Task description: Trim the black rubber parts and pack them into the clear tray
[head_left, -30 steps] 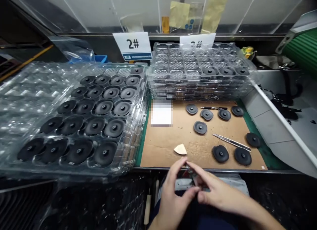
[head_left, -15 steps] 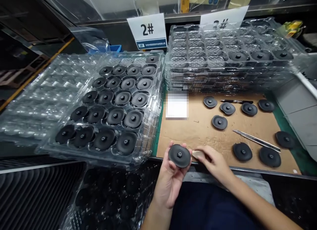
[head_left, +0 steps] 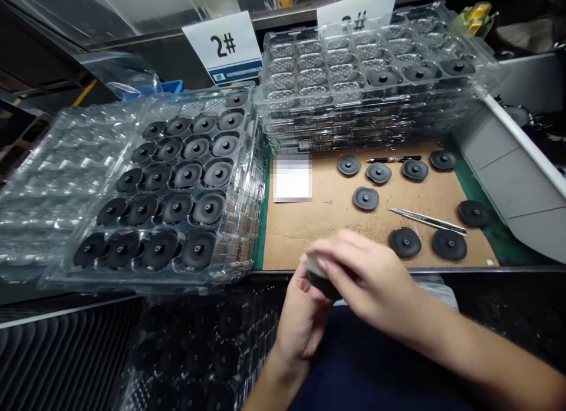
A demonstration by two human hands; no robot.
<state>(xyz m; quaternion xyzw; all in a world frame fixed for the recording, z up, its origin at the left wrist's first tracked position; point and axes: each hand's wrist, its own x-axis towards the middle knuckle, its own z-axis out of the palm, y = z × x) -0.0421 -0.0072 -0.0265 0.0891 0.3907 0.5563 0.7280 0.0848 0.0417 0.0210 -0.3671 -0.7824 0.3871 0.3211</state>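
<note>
Grip: left hand (head_left: 300, 325) cupping black rubber disc (head_left: 325, 286) from below; right hand (head_left: 365, 281) curled over it, hold on pale wedge (head_left: 310, 262) hidden.
Disc: held just near of cardboard sheet (head_left: 296, 240).
Left: clear plastic tray (head_left: 255, 181) holding more discs.

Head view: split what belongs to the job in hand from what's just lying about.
Job in hand: left hand gripping a black rubber disc; right hand over it; pale piece against the disc; probably the loose discs and clear tray of discs.

Lying about: utility knife, black pen, "2#" card.
</note>
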